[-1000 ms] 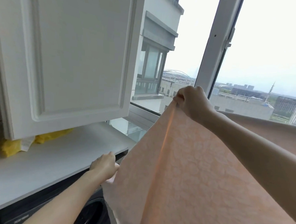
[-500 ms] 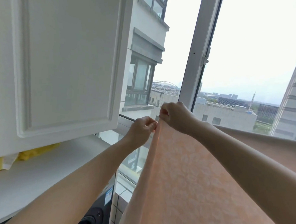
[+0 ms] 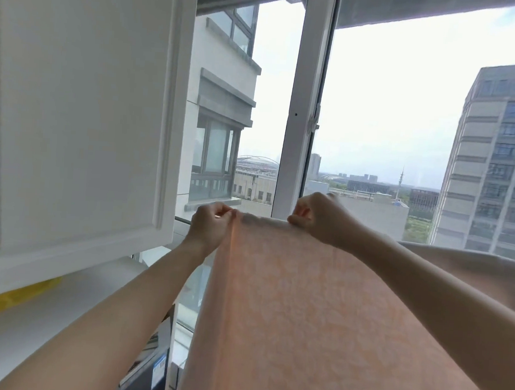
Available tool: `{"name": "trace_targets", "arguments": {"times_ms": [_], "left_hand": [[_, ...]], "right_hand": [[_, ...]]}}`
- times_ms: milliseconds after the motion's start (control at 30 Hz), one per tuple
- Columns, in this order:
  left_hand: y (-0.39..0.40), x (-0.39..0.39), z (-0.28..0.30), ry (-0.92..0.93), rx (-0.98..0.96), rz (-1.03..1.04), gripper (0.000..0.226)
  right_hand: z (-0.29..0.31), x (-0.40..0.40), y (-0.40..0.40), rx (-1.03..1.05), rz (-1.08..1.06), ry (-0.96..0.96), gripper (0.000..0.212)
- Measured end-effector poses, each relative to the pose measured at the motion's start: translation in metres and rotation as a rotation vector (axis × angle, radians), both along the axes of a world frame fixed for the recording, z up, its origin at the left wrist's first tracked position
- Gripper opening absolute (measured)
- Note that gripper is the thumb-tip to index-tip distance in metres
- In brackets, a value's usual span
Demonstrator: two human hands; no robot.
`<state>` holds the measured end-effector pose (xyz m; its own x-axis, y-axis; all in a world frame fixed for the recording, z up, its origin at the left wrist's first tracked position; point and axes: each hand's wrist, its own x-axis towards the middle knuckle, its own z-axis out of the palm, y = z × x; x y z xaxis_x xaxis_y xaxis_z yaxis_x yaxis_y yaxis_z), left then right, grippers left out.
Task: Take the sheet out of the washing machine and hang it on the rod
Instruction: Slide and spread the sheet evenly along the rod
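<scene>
Both hands, left hand [image 3: 210, 226] and right hand [image 3: 318, 218], pinch the top edge of the thin peach patterned sheet [image 3: 303, 318], slightly apart, likely stretching it flat for hanging.

My pale peach cloth sheet [image 3: 319, 304] looks thin, matt and faintly patterned (light glows through it). The white panelled cabinet door [image 3: 83, 118] has a smooth satin finish; the white window frame [image 3: 304, 107] is smooth too.
</scene>
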<state>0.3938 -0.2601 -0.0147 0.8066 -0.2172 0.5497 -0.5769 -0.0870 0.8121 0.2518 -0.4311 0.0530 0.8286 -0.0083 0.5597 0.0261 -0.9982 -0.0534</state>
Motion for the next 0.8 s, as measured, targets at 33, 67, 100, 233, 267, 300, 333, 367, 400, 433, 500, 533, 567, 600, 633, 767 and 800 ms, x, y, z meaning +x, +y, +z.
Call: {"name": "trace_targets", "arguments": {"times_ms": [33, 67, 100, 233, 267, 300, 333, 367, 400, 433, 500, 533, 567, 600, 633, 767, 800], "left_hand": [[-0.001, -0.001, 0.004, -0.022, -0.001, 0.010, 0.015], [-0.003, -0.002, 0.007, -0.054, 0.009, 0.012, 0.015], [-0.005, -0.005, 0.009, -0.088, 0.028, 0.014, 0.014], [-0.010, -0.014, 0.016, -0.201, 0.057, 0.044, 0.013], [-0.010, -0.016, 0.018, -0.240, 0.053, 0.051, 0.013], [-0.010, -0.018, 0.020, -0.282, 0.055, 0.060, 0.013], [-0.010, -0.020, 0.022, -0.327, 0.067, 0.065, 0.012], [-0.011, -0.024, 0.023, -0.369, 0.089, 0.063, 0.012], [-0.013, -0.028, 0.024, -0.409, 0.117, 0.053, 0.012], [-0.015, -0.032, 0.025, -0.447, 0.148, 0.036, 0.012], [-0.022, -0.040, 0.025, -0.530, 0.230, 0.000, 0.013], [-0.027, -0.044, 0.024, -0.574, 0.279, -0.009, 0.014], [-0.032, -0.048, 0.022, -0.616, 0.322, -0.014, 0.015], [-0.036, -0.052, 0.019, -0.657, 0.352, -0.016, 0.017], [-0.040, -0.056, 0.016, -0.688, 0.371, -0.016, 0.020], [-0.049, -0.064, 0.005, -0.722, 0.434, 0.003, 0.026], [-0.050, -0.065, 0.005, -0.729, 0.451, 0.014, 0.028]], "right_hand": [[-0.002, -0.001, 0.001, -0.011, -0.006, -0.009, 0.014], [-0.004, -0.002, 0.001, -0.031, -0.019, -0.029, 0.013], [-0.006, -0.004, 0.002, -0.059, -0.042, -0.049, 0.015], [-0.007, -0.019, -0.002, -0.047, -0.093, -0.142, 0.020], [-0.007, -0.023, -0.004, -0.007, -0.093, -0.170, 0.020], [-0.007, -0.027, -0.006, 0.028, -0.096, -0.197, 0.020], [-0.007, -0.030, -0.008, 0.055, -0.100, -0.221, 0.020], [-0.008, -0.032, -0.008, 0.076, -0.101, -0.238, 0.020], [-0.010, -0.034, -0.008, 0.095, -0.097, -0.244, 0.020], [-0.011, -0.035, -0.007, 0.114, -0.093, -0.241, 0.020], [-0.014, -0.035, -0.008, 0.136, -0.088, -0.243, 0.021], [-0.014, -0.035, -0.008, 0.138, -0.091, -0.249, 0.021], [-0.013, -0.035, -0.009, 0.135, -0.097, -0.253, 0.020], [-0.013, -0.035, -0.010, 0.131, -0.101, -0.254, 0.019], [-0.012, -0.035, -0.011, 0.123, -0.107, -0.244, 0.019], [-0.010, -0.039, -0.016, 0.062, -0.140, -0.161, 0.020], [-0.010, -0.040, -0.018, 0.044, -0.143, -0.156, 0.020]]}}
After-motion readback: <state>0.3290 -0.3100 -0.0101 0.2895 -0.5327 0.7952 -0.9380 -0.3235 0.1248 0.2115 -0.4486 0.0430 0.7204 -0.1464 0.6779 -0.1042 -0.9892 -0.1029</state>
